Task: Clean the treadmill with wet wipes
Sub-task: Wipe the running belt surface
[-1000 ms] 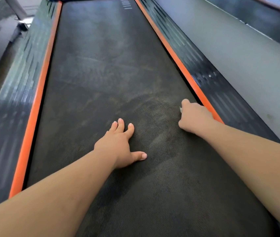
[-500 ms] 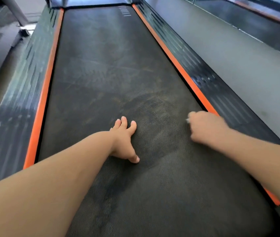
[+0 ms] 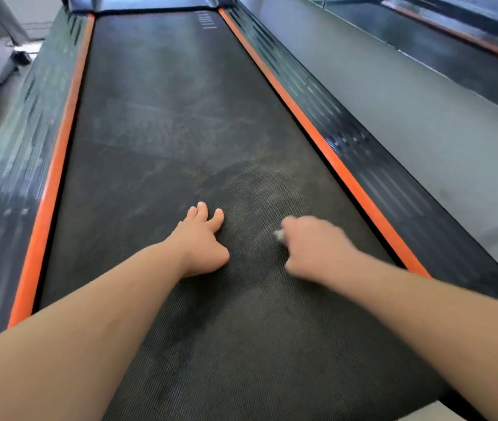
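The treadmill's black textured belt (image 3: 162,123) runs away from me between two orange strips, with dull smears across its middle. My left hand (image 3: 203,241) lies flat on the belt, fingers straight and pointing forward. Just to its right, my right hand (image 3: 314,247) is blurred and curled into a fist, pressed down on the belt. A small pale corner of the wet wipe (image 3: 278,234) pokes out at the fist's left side; the wipe's other parts are hidden inside the hand.
Black ribbed side rails flank the belt, the left rail (image 3: 8,165) and the right rail (image 3: 372,165). A grey floor strip (image 3: 424,110) lies to the right, with another treadmill (image 3: 454,47) beyond it. A grey machine base (image 3: 14,56) stands at far left.
My right hand with the wipe has slid left across the belt, from beside the right orange strip toward my left hand. The left hand has stayed planted.
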Demonstrator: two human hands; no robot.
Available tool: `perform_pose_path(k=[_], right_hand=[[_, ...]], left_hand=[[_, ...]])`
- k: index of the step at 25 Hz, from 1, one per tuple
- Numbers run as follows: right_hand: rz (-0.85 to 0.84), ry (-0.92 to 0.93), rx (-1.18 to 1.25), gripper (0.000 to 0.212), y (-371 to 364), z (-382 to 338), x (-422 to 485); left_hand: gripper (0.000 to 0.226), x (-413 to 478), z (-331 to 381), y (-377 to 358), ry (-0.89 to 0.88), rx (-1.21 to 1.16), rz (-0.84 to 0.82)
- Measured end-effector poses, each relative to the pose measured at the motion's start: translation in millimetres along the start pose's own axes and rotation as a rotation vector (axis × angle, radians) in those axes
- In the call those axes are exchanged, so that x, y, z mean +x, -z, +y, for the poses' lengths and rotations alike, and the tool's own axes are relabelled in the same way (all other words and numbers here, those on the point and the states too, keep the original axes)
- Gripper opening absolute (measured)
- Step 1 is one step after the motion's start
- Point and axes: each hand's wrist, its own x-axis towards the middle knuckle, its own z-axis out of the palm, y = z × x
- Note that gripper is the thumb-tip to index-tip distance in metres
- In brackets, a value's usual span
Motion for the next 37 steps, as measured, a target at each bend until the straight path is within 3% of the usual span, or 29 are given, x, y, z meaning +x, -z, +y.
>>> perform_pose_path(k=[2,4,6,8,10,13,16,18,22,23,25,28,32,35,37], right_hand=[[0.027,-0.207,0.007,0.021,10,35,15],[0.014,-0.257,0.045,0.023,11,35,14],[-0.047,-0.148,0.129,0.023,8,2,0],[-0.115,0.075,0.178,0.022,-1,-38,-21],[-0.098,0.190,0.088,0.025,0,-56,-30],[-0.009,-0.042,-0.036,0.028,9,-18,-2],[-0.008,-0.311,0.121,0.019,20,15,17],[-0.010,-0.229,0.145,0.022,15,-8,7],[-0.129,0.268,0.038,0.034,-5,-92,-50],[-0.120,0.305,-0.019,0.034,-7,-97,-52],[-0.021,0.173,-0.074,0.030,-2,-81,-31],[-0.026,-0.012,-0.062,0.025,2,-57,-13],[-0.131,0.191,-0.027,0.036,-4,-104,-60],[-0.160,0.443,0.014,0.035,-11,-130,-111],[-0.157,0.434,-0.046,0.037,-13,-123,-123]], left_hand=[[0.088,2,-1,-4,0.000,0.019,0.022],[0.088,4,-2,-7,-0.004,0.048,0.039],[0.088,5,-2,-7,-0.008,0.053,0.039],[0.088,2,0,-5,-0.023,-0.002,0.031],[0.086,-7,4,-1,-0.046,-0.041,0.059],[0.076,-30,9,11,-0.159,0.077,0.204],[0.070,-64,6,22,-0.165,0.047,0.168],[0.068,-91,-3,21,-0.135,0.085,0.100],[0.056,-127,-27,5,-0.065,0.143,0.031],[0.053,-129,-32,1,-0.065,0.158,0.055],[0.048,-127,-38,-5,-0.085,0.185,0.105],[0.045,-126,-37,-14,-0.133,0.147,0.111],[0.056,-118,-42,-19,-0.217,0.103,0.105],[0.058,-105,-36,-12,-0.139,-0.018,0.191],[0.057,-98,-15,-16,-0.141,-0.080,0.222]])
